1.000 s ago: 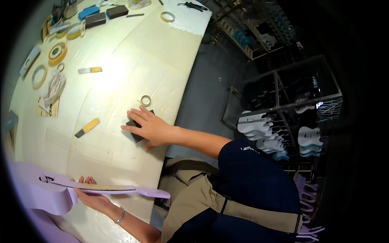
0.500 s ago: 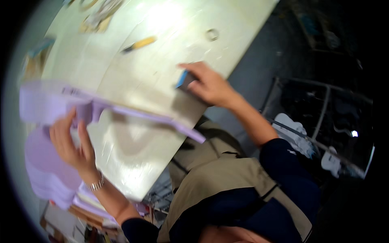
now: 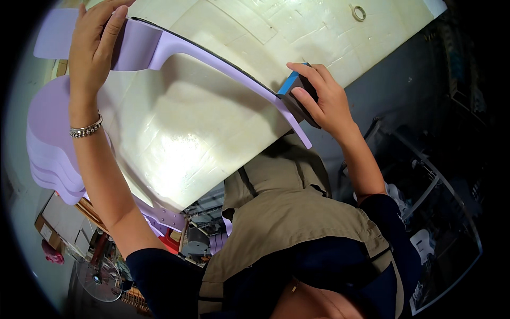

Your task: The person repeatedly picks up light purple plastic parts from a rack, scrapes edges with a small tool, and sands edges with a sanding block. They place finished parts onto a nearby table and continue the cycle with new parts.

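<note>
A light purple electric guitar (image 3: 139, 49) stands on its edge on the pale worktable (image 3: 228, 127). Its body is at the far left, and its slender neck, with a dark strip along one side, slants down toward me, the tip reaching past the table edge. My left hand (image 3: 95, 50) grips the body, its fingertips partly cut off by the top of the view. In my right hand (image 3: 326, 98) is a grey-brown sanding block (image 3: 300, 109) with a blue face. Its corner meets the neck, or lies just in front of it, near the narrow end.
Several purple guitar bodies (image 3: 50, 125) are stacked at the left. A tape roll (image 3: 359, 14) lies at the table's far right. A fan (image 3: 99, 279) stands at the lower left. To the right is a metal-framed rack (image 3: 425, 196) with white guitar-shaped pieces (image 3: 423, 244).
My left hand has moved up and closed on the guitar body. My right hand has brought the block to the neck's end. The view has shifted; the yellow-handled cutter is out of sight.
</note>
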Motion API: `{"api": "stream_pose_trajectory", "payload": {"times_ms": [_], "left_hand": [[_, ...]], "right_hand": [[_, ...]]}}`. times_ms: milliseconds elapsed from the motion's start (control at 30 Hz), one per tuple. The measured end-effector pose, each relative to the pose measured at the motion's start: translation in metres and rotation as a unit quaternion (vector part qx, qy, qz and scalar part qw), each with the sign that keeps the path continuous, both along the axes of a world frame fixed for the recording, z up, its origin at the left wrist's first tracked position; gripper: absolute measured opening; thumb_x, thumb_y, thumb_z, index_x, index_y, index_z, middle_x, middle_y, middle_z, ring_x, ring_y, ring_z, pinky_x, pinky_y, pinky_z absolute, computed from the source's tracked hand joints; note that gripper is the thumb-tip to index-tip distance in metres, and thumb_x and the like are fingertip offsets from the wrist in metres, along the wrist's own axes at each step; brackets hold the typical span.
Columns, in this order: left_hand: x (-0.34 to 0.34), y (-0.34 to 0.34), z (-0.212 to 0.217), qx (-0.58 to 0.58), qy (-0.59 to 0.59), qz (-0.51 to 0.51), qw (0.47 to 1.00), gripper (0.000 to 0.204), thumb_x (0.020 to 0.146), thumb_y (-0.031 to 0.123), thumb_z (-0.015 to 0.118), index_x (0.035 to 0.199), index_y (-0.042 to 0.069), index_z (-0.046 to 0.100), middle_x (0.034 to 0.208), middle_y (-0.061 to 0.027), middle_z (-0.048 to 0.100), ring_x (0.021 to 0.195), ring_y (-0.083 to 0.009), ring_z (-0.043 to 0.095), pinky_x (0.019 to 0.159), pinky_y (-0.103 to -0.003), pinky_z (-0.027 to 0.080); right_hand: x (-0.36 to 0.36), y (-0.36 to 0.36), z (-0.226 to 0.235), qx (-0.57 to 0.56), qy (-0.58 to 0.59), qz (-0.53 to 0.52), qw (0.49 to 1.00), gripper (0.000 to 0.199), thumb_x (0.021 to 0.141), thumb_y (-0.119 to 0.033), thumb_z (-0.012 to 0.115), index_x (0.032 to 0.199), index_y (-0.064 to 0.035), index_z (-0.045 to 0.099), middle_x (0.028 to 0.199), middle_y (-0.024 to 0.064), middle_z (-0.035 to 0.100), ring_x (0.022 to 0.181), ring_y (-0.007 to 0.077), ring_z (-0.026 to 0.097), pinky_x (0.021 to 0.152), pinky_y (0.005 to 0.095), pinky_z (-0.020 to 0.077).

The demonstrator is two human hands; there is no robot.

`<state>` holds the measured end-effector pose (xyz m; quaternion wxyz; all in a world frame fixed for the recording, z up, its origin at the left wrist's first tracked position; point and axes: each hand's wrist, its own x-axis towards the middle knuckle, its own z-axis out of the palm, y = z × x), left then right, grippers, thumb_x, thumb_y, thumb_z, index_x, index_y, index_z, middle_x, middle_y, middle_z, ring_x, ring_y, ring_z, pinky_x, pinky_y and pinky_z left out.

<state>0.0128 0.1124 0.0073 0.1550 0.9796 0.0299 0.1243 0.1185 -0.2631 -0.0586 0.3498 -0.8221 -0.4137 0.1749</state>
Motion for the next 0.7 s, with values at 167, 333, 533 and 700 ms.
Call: {"api": "stream_pose_trajectory", "payload": {"times_ms": [167, 333, 533, 700], "left_hand": [[0.002, -0.008, -0.001, -0.002, -0.008, 0.004, 1.0, 0.032, 0.096, 0.027, 0.039, 0.107, 0.008, 0.064, 0.113, -0.0038, 0.063, 0.121, -0.0221, 0.048, 0.111, -0.048, 0.009], [0.004, -0.004, -0.003, -0.011, -0.013, -0.002, 1.0, 0.033, 0.096, 0.026, 0.039, 0.106, 0.008, 0.064, 0.112, -0.0045, 0.063, 0.12, -0.0232, 0.049, 0.111, -0.048, 0.009], [0.003, -0.005, -0.002, -0.005, -0.013, -0.008, 1.0, 0.033, 0.095, 0.025, 0.039, 0.105, 0.007, 0.064, 0.111, -0.0052, 0.064, 0.118, -0.0235, 0.05, 0.11, -0.048, 0.01], [0.003, -0.005, -0.002, -0.003, -0.018, -0.011, 1.0, 0.032, 0.095, 0.023, 0.039, 0.103, 0.006, 0.065, 0.11, -0.0051, 0.064, 0.116, -0.0236, 0.052, 0.109, -0.048, 0.012]], "right_hand": [[0.005, -0.004, -0.003, 0.006, -0.004, 0.007, 1.0, 0.034, 0.083, -0.032, 0.063, 0.113, -0.0176, 0.06, 0.093, 0.0093, 0.058, 0.073, 0.0247, 0.058, 0.062, 0.0316, 0.0475], [0.005, -0.003, -0.003, -0.005, -0.004, 0.005, 1.0, 0.034, 0.082, -0.033, 0.063, 0.112, -0.0181, 0.06, 0.093, 0.0091, 0.058, 0.074, 0.025, 0.058, 0.062, 0.0316, 0.0476], [0.004, 0.006, 0.0, -0.012, -0.053, 0.022, 0.998, 0.036, 0.081, -0.036, 0.064, 0.112, -0.0185, 0.06, 0.092, 0.0088, 0.058, 0.075, 0.0248, 0.059, 0.062, 0.0319, 0.0478], [0.003, 0.011, 0.001, -0.028, -0.043, 0.016, 0.999, 0.035, 0.081, -0.037, 0.064, 0.111, -0.0185, 0.061, 0.091, 0.0091, 0.058, 0.074, 0.0252, 0.058, 0.061, 0.0319, 0.0474]]}}
